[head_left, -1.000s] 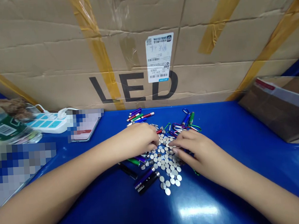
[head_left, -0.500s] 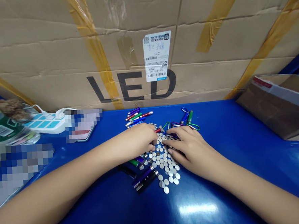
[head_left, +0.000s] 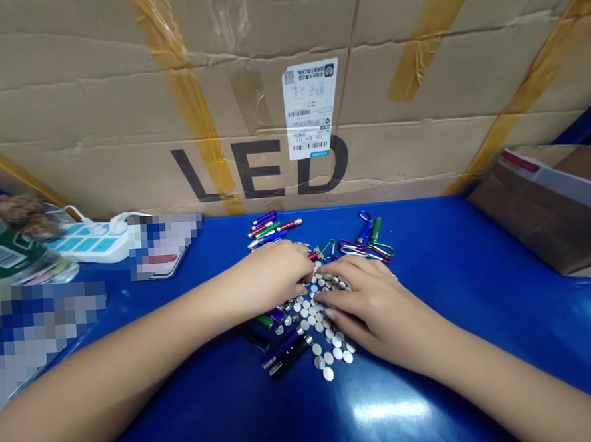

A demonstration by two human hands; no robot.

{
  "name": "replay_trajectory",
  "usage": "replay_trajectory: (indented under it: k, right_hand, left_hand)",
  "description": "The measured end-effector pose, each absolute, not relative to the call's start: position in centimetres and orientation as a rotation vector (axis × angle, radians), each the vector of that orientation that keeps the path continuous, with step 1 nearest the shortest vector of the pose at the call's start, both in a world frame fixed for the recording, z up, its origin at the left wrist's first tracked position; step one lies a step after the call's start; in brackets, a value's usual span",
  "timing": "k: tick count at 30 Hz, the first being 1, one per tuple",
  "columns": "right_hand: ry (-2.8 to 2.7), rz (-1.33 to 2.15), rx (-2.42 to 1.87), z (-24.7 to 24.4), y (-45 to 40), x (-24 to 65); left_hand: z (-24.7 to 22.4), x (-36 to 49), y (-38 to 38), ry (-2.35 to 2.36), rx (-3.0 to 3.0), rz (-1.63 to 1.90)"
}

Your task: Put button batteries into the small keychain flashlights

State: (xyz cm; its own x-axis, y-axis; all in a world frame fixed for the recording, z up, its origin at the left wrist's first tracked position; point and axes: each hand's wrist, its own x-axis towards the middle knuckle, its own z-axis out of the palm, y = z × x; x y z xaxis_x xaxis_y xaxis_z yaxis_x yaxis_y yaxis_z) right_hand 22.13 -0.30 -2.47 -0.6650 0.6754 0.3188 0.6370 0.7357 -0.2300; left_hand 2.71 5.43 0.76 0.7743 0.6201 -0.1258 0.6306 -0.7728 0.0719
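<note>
Small silver discs that look like button cells (head_left: 328,358) lie scattered over the blue table. My left hand (head_left: 284,270) is at the left edge of the pile with its fingers curled down; what they hold, if anything, is hidden. Over the pile's right side my right hand (head_left: 367,296) lies palm down, its fingers spread and their tips on or just above the discs. A black metal tube (head_left: 291,358) and a purple tube (head_left: 282,350) lie side by side in front of my left hand. A green tube (head_left: 264,321) is partly covered by my left wrist.
Behind the hands lie several coloured metal tubes (head_left: 271,230) and carabiner clips (head_left: 360,249). A large cardboard box (head_left: 400,134) stands along the back. To the left are a power strip (head_left: 94,243), a phone (head_left: 170,249) and a clear bottle (head_left: 12,251); a brown paper bag (head_left: 545,212) is at right.
My right hand has shifted slightly left and towards me across the discs, uncovering more of the carabiner clips behind it. My left hand has barely moved.
</note>
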Motion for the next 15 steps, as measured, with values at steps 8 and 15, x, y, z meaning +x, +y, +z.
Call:
replay_trajectory:
  k: [8, 15]
  right_hand:
    - [-2.230, -0.073, -1.321, -2.1, 3.4, 26.7]
    - [-2.174, -0.189, -1.585, -4.1, 6.7, 29.8]
  left_hand:
    - [0.9, 2.7, 5.6, 0.973, 2.807, -0.177]
    - [1.7, 3.4, 5.2, 1.096, 2.751, -0.365]
